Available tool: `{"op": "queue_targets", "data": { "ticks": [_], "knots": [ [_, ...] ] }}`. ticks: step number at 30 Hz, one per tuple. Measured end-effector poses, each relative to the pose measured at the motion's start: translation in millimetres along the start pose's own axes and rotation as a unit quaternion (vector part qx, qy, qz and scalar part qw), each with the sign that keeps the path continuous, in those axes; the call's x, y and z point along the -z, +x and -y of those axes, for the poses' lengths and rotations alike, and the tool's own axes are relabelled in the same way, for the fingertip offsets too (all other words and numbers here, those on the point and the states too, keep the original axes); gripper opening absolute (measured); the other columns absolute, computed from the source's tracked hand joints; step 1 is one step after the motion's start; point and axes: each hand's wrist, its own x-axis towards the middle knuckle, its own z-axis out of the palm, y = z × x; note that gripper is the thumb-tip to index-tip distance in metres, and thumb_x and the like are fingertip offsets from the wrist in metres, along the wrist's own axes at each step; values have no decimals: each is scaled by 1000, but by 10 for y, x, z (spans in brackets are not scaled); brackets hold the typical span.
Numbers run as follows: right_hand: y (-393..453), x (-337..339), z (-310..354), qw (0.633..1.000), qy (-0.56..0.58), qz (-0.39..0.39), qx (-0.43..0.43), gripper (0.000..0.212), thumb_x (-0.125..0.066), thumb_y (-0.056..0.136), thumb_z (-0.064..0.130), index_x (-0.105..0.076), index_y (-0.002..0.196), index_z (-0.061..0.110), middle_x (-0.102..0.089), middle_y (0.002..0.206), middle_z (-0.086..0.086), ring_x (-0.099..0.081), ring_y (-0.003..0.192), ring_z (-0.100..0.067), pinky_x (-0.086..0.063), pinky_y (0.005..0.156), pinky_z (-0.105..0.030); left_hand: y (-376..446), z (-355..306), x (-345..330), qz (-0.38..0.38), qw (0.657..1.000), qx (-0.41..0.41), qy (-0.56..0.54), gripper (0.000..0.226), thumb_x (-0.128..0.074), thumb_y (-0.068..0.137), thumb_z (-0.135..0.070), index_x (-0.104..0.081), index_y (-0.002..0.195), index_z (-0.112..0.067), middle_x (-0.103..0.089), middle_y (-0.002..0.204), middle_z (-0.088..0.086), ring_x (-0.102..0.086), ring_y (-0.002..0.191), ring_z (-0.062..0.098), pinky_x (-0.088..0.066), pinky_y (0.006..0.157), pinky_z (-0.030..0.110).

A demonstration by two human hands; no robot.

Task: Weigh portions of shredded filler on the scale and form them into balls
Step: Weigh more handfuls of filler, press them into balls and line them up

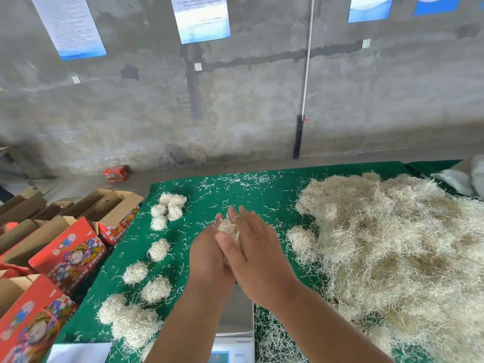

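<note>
At the left of the frame I see finished balls [159, 249]. In the center, my left hand [209, 254] lies under the filler wad [228, 230] and my right hand [255, 254] above, fingers straight, probably rolling it over the scale [237, 320].

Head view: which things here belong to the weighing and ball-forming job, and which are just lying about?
Job:
- filler wad pressed between left hand and right hand
- scale
- loose filler heap
- finished balls

Lying about:
- red printed boxes
- small red box on floor
- white sheet
</note>
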Motion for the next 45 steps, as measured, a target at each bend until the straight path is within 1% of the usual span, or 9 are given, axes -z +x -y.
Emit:
{"op": "queue_targets", "data": {
  "ticks": [2,6,8,11,18,28,35,40,45],
  "knots": [
    [-52,-69,47,969,236,31,-63,69,-18,100,77,-32,159,44,-31,168,12,-23,156,-3,-19,125,-26,66,-8,83,-97,964,-166,183,32,-51,106,-17,-70,82,-26,-70,83,6,-58,52,3,-47,56,21],
    [-41,-64,27,636,714,137,-259,78,-35,97,80,-69,137,23,-68,139,-9,-62,132,-23,-41,120,-52,19,50,154,-33,836,-399,374,32,-41,103,-34,-50,73,-31,-51,55,-6,-42,46,3,-32,46,15],
    [-29,12,1,575,745,120,-316,85,-40,96,80,-66,140,12,-65,140,-16,-62,132,-34,-40,119,-54,22,167,156,3,723,-472,505,26,-38,103,-33,-38,77,-34,-42,63,-14,-42,57,3,-31,53,16],
    [-28,-8,-66,579,725,100,-358,86,-46,91,82,-74,129,11,-68,136,-18,-68,124,-35,-45,115,-51,15,416,127,8,643,-483,594,34,-30,109,-37,-53,91,-21,-51,98,-7,-47,93,13,-45,69,30],
    [-53,-164,-247,638,666,41,-383,68,-49,98,70,-83,109,12,-76,120,-16,-75,110,-32,-55,95,-47,4,633,161,-12,646,-375,665,60,-4,111,-47,-59,122,-26,-41,158,4,-21,158,29,-36,119,56],
    [-97,-692,-576,657,585,-38,-474,63,-36,109,57,-71,104,5,-71,69,-11,-71,56,-20,-58,49,-34,174,1008,722,152,878,-169,422,47,-31,96,-73,-37,139,-55,-30,133,-50,-30,131,-22,-34,115,32],
    [-167,-1099,-700,675,513,10,-530,75,-39,100,72,-62,131,8,-76,113,-22,-76,98,-37,-61,80,-47,535,1409,1435,234,831,-121,489,72,-79,81,-62,-45,143,-52,-54,136,-31,-54,126,-3,-51,110,44],
    [-423,-1408,-813,706,434,95,-552,84,-35,94,82,-45,151,21,-60,144,-15,-61,126,-37,-44,110,-56,948,1658,1787,169,850,-102,488,59,-75,92,-19,-51,133,-54,-65,118,-32,-59,111,-16,-50,105,31],
    [-1058,-1496,-1220,705,351,114,-606,72,-40,102,66,-47,153,15,-65,138,-14,-63,122,-33,-47,110,-55,1486,1939,2088,113,813,-67,567,66,-72,92,-5,-51,147,-34,-56,143,2,-46,128,13,-34,119,48]
  ]
}}
